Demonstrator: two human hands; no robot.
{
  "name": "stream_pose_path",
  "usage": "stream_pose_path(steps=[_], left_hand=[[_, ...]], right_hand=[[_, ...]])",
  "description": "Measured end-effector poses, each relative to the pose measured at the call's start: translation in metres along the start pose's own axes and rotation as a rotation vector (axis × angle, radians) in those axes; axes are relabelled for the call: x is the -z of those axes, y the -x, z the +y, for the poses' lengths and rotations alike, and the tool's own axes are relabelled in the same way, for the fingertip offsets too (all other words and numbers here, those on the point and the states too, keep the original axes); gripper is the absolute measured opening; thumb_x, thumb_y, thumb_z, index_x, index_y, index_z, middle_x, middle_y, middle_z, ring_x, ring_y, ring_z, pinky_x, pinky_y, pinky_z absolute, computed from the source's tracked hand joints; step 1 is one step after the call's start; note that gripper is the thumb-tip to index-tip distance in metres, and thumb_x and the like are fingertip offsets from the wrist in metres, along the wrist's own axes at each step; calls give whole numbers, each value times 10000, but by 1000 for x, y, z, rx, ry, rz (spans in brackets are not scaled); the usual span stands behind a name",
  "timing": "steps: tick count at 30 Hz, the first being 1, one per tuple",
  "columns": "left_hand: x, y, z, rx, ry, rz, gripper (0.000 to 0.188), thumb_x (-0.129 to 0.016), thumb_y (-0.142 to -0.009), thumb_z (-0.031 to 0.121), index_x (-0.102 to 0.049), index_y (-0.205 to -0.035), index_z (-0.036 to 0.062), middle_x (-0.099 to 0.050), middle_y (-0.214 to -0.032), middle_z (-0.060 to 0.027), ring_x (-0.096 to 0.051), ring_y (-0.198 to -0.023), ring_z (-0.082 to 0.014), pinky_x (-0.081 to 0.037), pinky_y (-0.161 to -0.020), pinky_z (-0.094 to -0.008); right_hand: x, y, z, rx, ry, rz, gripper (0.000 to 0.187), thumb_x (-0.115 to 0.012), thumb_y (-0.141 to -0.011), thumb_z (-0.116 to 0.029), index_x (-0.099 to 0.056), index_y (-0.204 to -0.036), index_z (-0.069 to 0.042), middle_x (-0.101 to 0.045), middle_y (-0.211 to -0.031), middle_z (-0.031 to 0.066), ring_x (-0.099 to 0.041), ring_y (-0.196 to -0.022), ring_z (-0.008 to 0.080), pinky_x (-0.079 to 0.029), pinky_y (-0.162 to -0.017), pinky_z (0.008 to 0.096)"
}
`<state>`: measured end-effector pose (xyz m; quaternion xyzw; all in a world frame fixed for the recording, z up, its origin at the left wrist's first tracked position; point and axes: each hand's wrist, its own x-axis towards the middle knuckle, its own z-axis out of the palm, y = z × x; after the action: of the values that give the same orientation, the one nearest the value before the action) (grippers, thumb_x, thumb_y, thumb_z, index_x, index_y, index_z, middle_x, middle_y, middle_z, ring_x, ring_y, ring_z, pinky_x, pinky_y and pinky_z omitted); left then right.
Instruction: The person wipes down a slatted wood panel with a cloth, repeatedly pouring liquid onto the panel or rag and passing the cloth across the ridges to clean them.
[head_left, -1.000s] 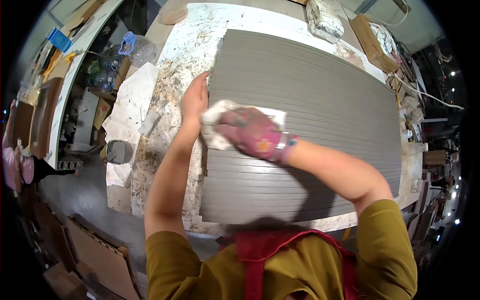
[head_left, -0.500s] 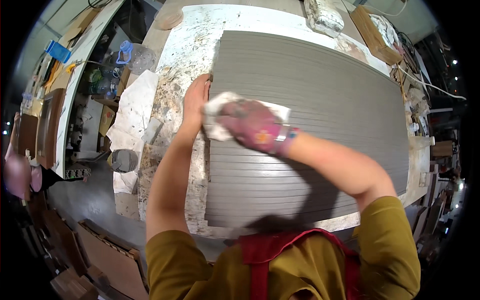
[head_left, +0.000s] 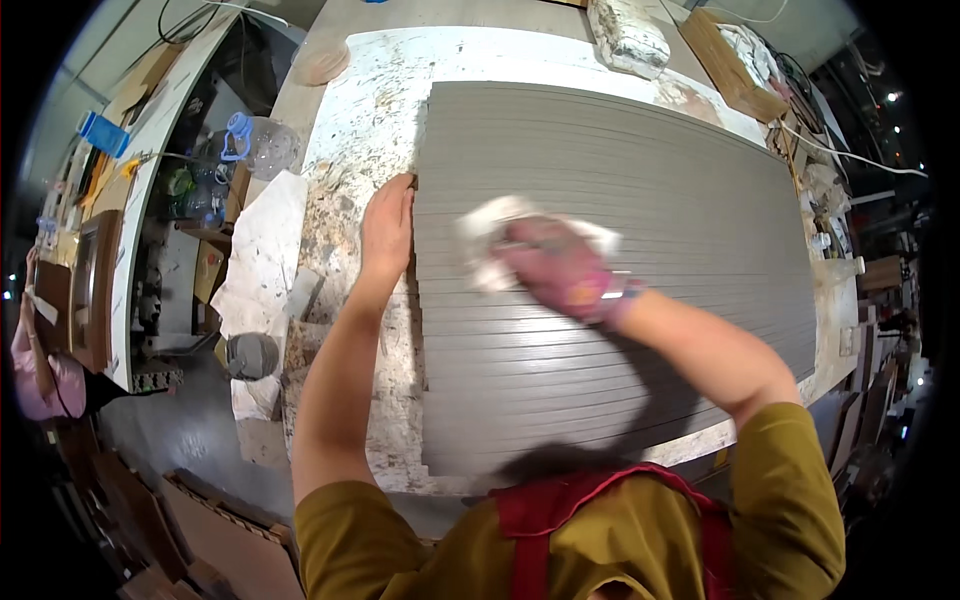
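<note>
A large set of grey-brown strips (head_left: 640,240), lying edge to edge like one grooved panel, covers most of the stained worktable. My right hand (head_left: 560,270), in a dirty purple-pink glove with a band at the wrist, presses a white cloth (head_left: 490,225) onto the strips left of their middle. Both glove and cloth are smeared by motion. Bare and stretched out, my left hand (head_left: 386,225) rests along the strips' left ends, its fingertips against the edge.
Left on the table lie a white paint-spotted sheet (head_left: 262,255) and a dark round container (head_left: 252,356). A big clear bottle (head_left: 268,145) with a blue handle stands beyond. At the back are a wrapped bundle (head_left: 628,38) and a wooden box (head_left: 735,65). Another person (head_left: 50,380) is far left.
My right hand has slid the cloth rightward across the strips, away from their left ends. My left hand stays at the edge. The whole view has shifted slightly.
</note>
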<state>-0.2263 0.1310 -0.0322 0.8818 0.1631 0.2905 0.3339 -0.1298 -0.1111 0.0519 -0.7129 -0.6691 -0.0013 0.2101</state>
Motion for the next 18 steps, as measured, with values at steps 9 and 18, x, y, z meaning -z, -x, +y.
stream_pose_path(steps=[9, 18], left_hand=[[-1, -1, 2, 58, -38, -48, 299, -408, -987, 181, -546, -1189, 9, -593, -1173, -166, -542, -1095, -342, -430, -948, -417], [7, 0, 9, 51, -57, -88, 337, -391, -989, 190, -515, -1250, 18, -589, -1160, -169, -522, -1121, -333, -420, -961, -407]], right_hand=[[17, -9, 31, -83, -6, 125, 221, -521, -748, 26, -596, -939, -55, -584, -986, 148, -572, -905, 371, -476, -765, 469], [-2, -13, 49, -137, -220, 86, 274, -526, -792, 5, -606, -1041, -75, -591, -988, 148, -597, -881, 327, -501, -729, 398]])
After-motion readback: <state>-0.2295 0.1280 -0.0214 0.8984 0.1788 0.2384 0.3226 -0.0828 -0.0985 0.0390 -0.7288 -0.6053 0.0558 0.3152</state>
